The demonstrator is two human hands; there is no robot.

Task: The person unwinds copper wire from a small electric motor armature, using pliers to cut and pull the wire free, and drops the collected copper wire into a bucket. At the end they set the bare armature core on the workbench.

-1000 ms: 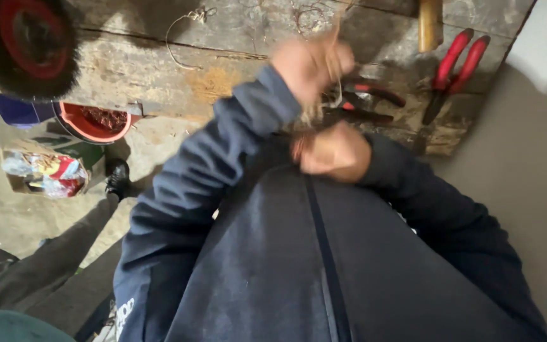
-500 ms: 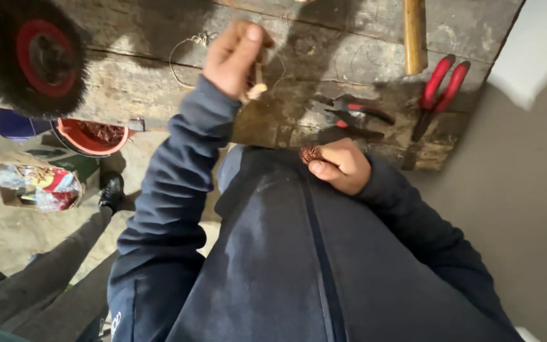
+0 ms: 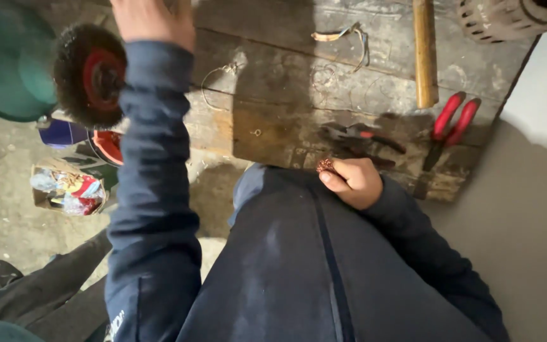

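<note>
Head view: the right hand, lower centre, is clenched around a small copper wire bundle at the bench edge. The left hand, raised at the upper left beside the wire brush wheel, is cut off by the frame edge, so I cannot tell its grip. To do this well, keep the bundle pinched firmly and the sleeve clear of the wheel. Any wire between the 2 hands is too thin to make out.

Worn wooden bench: red-handled pliers, wooden handle, bent wire loop, dark pliers.
</note>
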